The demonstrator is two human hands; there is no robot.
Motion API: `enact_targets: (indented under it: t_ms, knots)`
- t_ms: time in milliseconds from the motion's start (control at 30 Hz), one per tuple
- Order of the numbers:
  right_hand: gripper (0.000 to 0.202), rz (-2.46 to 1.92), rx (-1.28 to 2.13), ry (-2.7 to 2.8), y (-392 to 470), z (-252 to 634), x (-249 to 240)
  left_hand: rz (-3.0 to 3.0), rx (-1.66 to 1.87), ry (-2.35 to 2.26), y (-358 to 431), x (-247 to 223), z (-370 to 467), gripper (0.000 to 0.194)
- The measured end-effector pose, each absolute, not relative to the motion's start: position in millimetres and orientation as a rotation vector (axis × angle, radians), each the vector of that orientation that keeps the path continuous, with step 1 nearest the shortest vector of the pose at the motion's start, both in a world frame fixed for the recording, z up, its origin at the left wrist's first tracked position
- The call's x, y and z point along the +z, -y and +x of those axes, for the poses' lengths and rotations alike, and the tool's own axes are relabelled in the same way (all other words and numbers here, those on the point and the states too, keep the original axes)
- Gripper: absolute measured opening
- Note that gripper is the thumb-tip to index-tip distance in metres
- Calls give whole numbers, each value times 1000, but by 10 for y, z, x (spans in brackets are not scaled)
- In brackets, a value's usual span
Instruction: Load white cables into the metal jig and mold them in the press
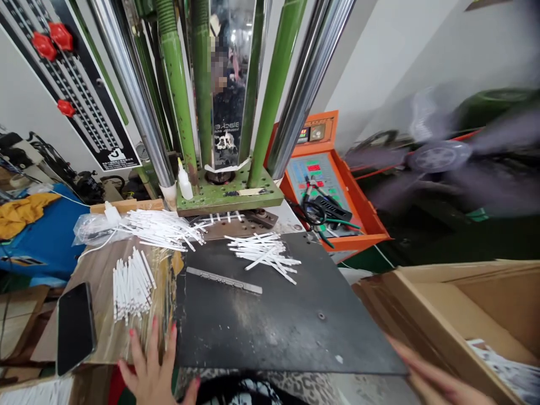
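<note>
My left hand (152, 365) is at the near edge of the cardboard-topped surface, palm down with the fingers spread and nothing in it. Just beyond its fingertips lies a pile of thin white strips (133, 287). My right hand (434, 374) is by the near right corner of the black work plate (295, 332); motion blur hides its fingers. A narrow metal bar (224, 280) with cut-out shapes rests on the plate. Behind it sits a loose bunch of white strips (265, 250). More strips (162, 228) are heaped at the back left.
A green press (230, 197) stands behind the plate, with a white squeeze bottle (184, 183) on its base. A black phone (76, 326) lies at left. To the right are an orange control box (363, 225), a spinning fan (441, 156) and a cardboard box (447, 287) holding white pieces.
</note>
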State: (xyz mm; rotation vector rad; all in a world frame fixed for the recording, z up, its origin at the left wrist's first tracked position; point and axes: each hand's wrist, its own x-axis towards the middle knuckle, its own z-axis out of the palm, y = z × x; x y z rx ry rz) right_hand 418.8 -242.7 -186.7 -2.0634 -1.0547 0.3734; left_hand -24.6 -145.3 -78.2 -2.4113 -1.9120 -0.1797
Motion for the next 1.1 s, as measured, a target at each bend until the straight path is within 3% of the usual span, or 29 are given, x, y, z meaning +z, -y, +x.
enact_targets:
  t_ms: [100, 233, 367, 500, 700, 933, 1100]
  knots:
    - [40, -1905, 202, 1321, 1975, 4085, -1276, -2556, -287, 1821, 1224, -580, -255, 51]
    - [28, -1402, 244, 1905, 1003, 3109, -758, -2195, -196, 2005, 570, -269, -134, 37]
    - [25, -1412, 263, 2158, 484, 2441, -794, -2004, 150, 2164, 76, -33, -59, 35]
    - [29, -1355, 299, 2239, 665, 2442, -907, -2172, 197, 2336, -26, -8, -184, 28]
    - [29, -1264, 489, 2389, 866, 2450, -652, -2178, -78, 2490, 84, -94, -382, 22]
    - [19, -1292, 1224, 1969, -7, 1464, -444, -2261, -721, 2476, 282, -209, -498, 27]
    - [29, -1480, 1186, 1951, -293, 836, -408, -2276, -852, 2298, 398, -343, -631, 34]
